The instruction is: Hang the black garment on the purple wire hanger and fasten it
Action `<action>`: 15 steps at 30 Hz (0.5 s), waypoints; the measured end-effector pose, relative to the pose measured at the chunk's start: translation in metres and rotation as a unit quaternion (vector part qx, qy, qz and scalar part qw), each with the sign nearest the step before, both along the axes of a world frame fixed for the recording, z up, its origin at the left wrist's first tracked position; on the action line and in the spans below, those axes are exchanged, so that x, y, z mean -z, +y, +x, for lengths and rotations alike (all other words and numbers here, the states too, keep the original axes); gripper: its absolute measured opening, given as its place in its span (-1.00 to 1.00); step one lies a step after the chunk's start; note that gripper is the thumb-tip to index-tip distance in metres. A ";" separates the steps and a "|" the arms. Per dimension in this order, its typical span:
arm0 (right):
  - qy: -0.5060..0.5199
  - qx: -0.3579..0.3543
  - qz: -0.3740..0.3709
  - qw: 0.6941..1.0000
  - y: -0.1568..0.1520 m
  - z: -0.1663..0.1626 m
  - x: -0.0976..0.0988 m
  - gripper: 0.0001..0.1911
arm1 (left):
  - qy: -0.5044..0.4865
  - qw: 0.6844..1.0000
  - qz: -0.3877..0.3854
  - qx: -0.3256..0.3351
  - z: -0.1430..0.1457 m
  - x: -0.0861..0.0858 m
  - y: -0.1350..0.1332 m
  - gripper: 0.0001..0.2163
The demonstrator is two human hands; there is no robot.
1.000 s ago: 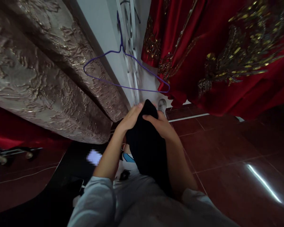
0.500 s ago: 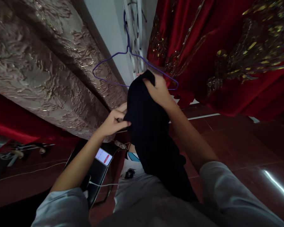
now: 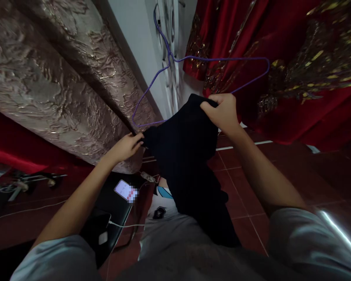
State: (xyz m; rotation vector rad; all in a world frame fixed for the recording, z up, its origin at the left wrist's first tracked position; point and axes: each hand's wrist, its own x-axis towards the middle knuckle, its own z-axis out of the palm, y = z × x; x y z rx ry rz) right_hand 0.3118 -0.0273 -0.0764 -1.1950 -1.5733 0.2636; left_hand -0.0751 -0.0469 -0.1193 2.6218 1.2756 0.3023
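Note:
A black garment (image 3: 187, 152), its kind not clear, is stretched between my two hands and hangs down in front of my body. My left hand (image 3: 128, 146) pinches its upper left edge. Gripping the upper right edge is my right hand (image 3: 224, 111), thumb on the near side. Just behind the cloth, a purple wire hanger (image 3: 219, 59) hangs tilted on a white metal rack (image 3: 171, 43). The garment hides part of the hanger's lower bar, and I cannot tell whether the two are joined.
Beige embossed curtains (image 3: 61, 86) hang at left, red fabric with gold sequins (image 3: 324, 58) at right. A lit phone (image 3: 124, 190) lies on a black seat (image 3: 119, 218), beside a white cable (image 3: 125, 225). Red tiles (image 3: 242, 195) cover the floor.
My hands have moved apart, left hand leftward and right hand rightward, spreading the garment's top edge. The hanger has turned and tilted, its right arm now higher and reaching farther right.

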 end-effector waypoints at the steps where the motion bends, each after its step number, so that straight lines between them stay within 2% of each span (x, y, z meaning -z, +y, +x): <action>1: -0.002 0.000 0.000 1.000 0.000 0.002 -0.002 -0.55 | 0.028 0.999 0.021 0.008 -0.003 -0.007 0.001 -0.82; 3: -0.002 0.005 0.004 1.000 0.001 0.003 -0.004 -0.55 | 0.016 0.997 0.077 -0.006 -0.004 -0.023 0.002 -0.83; 7: 0.015 0.004 0.009 1.000 0.000 -0.004 0.003 -0.57 | -0.175 0.967 0.179 -0.044 0.008 -0.059 0.004 -0.82; 10: 0.055 -0.036 -0.018 0.998 -0.006 -0.018 0.013 -0.59 | -0.282 0.941 0.183 -0.039 0.034 -0.080 0.007 -0.80; 13: 0.087 -0.095 -0.054 0.990 -0.018 -0.032 0.020 -0.56 | -0.317 0.922 0.218 -0.055 0.066 -0.095 0.013 -0.89; 15: 0.076 -0.122 -0.045 0.989 -0.026 -0.033 0.020 -0.62 | -0.329 0.911 0.242 -0.054 0.082 -0.101 0.019 -0.78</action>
